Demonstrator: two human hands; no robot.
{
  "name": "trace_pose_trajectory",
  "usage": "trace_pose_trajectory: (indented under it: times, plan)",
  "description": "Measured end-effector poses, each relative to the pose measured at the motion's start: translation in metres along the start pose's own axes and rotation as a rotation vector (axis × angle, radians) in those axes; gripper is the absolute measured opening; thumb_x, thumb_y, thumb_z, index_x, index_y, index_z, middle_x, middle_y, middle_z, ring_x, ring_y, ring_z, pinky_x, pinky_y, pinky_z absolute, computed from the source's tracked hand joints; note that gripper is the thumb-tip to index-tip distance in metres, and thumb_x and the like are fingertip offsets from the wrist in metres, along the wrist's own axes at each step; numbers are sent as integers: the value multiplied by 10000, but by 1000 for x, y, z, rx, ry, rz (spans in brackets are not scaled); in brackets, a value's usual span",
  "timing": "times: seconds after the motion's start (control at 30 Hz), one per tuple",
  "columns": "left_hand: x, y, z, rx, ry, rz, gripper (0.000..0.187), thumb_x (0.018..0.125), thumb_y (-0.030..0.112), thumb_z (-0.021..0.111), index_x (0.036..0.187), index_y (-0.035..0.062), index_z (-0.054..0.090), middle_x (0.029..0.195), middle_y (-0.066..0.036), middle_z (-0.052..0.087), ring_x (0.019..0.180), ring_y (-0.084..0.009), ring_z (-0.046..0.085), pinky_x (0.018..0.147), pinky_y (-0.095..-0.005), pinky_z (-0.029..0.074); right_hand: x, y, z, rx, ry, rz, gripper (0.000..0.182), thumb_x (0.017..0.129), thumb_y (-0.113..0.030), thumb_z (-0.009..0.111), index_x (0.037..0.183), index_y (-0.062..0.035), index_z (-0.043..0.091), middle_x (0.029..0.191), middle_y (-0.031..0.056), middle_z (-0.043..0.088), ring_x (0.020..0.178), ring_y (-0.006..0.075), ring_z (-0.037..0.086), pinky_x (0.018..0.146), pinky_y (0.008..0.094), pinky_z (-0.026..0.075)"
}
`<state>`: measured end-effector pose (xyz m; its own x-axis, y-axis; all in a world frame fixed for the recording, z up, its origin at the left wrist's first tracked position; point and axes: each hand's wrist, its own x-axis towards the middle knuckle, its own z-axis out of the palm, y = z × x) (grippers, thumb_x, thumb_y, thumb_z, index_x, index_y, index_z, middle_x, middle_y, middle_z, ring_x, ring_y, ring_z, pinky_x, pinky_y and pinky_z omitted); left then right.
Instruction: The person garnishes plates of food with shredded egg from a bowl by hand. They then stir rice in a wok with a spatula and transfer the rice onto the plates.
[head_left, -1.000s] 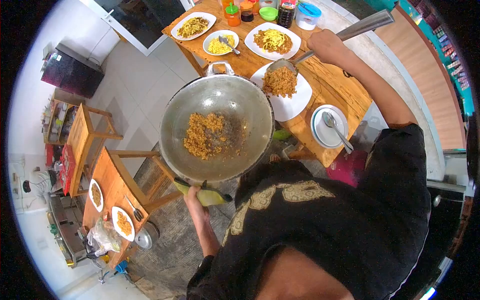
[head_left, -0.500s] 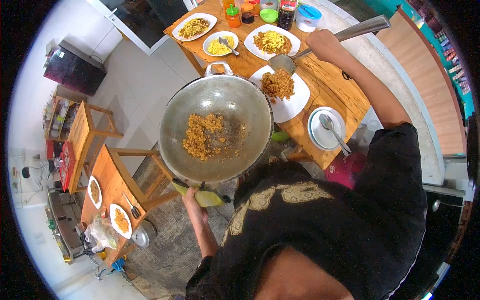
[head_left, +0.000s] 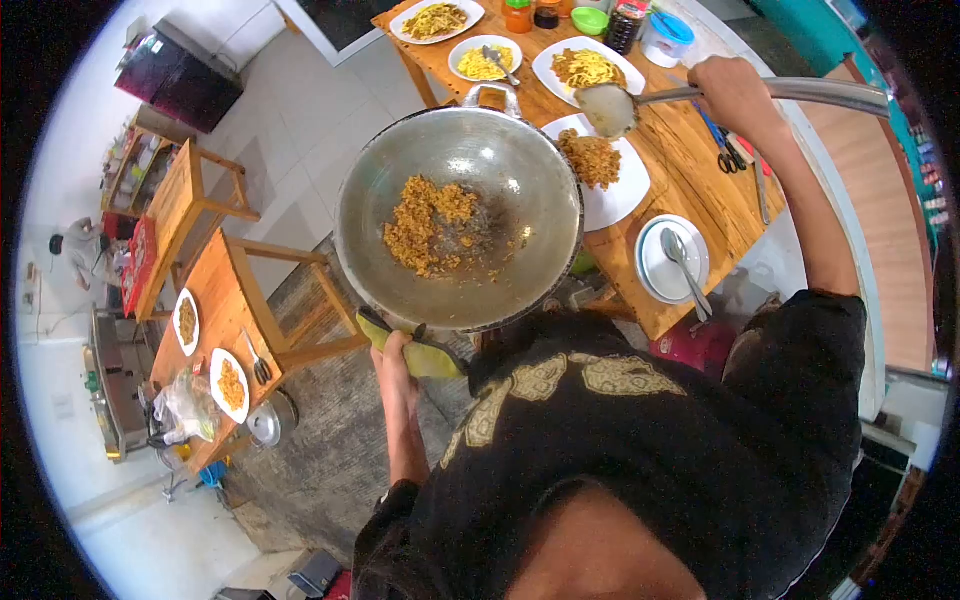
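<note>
My left hand (head_left: 393,358) is closed on a green cloth (head_left: 432,358) at the near rim of a large metal wok (head_left: 370,180). Brown fried rice (head_left: 422,225) lies in the wok, left of its middle. My right hand (head_left: 735,92) grips the long handle of a metal spatula (head_left: 607,108), raised over the wooden table. Below the spatula's blade, a white plate (head_left: 625,195) bears a heap of fried rice (head_left: 592,158). Just behind is another white plate (head_left: 545,65) of rice topped with yellow strips.
On the wooden table (head_left: 690,150) stand a bowl of yellow strips (head_left: 480,64), stacked plates (head_left: 655,270) with spoons, scissors (head_left: 733,160), bottles and a blue-lidded tub (head_left: 668,38). A second table (head_left: 215,320) at the left holds two plates of food.
My right hand and the spatula have moved right, and the blade has lifted off the rice on the plate. The view has shifted, showing scissors and knives on the table.
</note>
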<state>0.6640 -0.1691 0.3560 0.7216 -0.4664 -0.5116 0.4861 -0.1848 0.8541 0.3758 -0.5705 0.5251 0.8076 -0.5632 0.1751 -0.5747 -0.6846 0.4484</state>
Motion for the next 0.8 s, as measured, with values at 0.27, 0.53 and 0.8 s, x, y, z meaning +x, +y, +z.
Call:
trace_pose_trajectory:
  times: [0.27, 0.53, 0.8]
  plan:
    - [8, 8, -3, 24, -68, 25, 263, 700, 93, 516, 942, 7, 460, 786, -59, 501, 653, -165, 514, 565, -290, 444, -20, 15, -33, 98, -16, 90, 177, 662, -198, 657, 757, -55, 612, 763, 119, 588, 757, 278, 568, 664, 371, 449]
    - [0, 28, 6, 94, -81, 107, 160, 705, 85, 505, 839, 1, 485, 708, -39, 501, 596, -145, 492, 528, -269, 411, -17, -37, -71, 263, -153, -39, 182, 683, -212, 647, 778, -60, 615, 767, 123, 585, 765, 287, 564, 662, 379, 445]
    - [-18, 40, -2, 159, -164, 234, 148, 699, 78, 488, 810, -18, 505, 679, -38, 507, 569, -132, 479, 513, -261, 391, -44, -126, -7, 450, -316, 52, 176, 700, -163, 614, 820, -38, 646, 731, 179, 608, 694, 323, 590, 635, 417, 457]
